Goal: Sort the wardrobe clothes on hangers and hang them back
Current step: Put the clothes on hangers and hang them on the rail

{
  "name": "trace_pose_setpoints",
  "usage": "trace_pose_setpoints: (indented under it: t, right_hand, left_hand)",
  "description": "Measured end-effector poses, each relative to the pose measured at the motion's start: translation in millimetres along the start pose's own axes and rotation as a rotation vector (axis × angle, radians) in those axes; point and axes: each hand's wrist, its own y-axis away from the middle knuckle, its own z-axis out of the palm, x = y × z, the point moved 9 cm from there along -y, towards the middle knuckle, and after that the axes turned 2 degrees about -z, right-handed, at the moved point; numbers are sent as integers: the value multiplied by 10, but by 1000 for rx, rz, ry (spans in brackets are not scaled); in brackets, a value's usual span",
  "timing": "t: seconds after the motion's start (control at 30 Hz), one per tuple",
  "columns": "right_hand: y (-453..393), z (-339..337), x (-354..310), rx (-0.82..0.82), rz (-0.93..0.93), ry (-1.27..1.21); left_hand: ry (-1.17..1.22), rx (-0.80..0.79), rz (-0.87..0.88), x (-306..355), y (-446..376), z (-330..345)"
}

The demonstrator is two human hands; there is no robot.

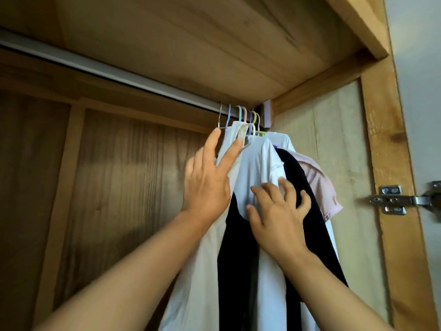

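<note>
Inside, the wardrobe [148,168] holds clothes [256,163] bunched at the rail's [114,70] right end. Both hands' fingers are released: left hand [207,177] beside the hangers [248,118], right hand [279,211] on the clothes.

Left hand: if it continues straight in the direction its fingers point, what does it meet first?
Probably the cream garment at its hanger top, which the left hand already nearly touches; depth is unclear.

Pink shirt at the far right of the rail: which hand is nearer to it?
Right. The right hand rests on the black garment just left of the pink shirt. The left hand is farther left, fingers on the cream garment.
</note>
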Motion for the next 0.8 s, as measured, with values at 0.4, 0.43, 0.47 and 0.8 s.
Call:
trace_pose_setpoints:
  t: [0.4, 0.43, 0.47, 0.8]
  right_hand:
    - [-698, 31, -69, -179, -104, -168]
    - [-720, 58, -62, -196, -103, -145]
    - [-738, 78, -75, -209, -109, -126]
    - [-897, 412, -484, -322, -226, -30]
  left_hand:
    - [424, -304, 93, -141, -692, 222]
    - [452, -302, 89, -181, -691, 198]
    - [467, -281, 78, -230, -687, 162]
    - [655, -120, -95, -588, -660, -98]
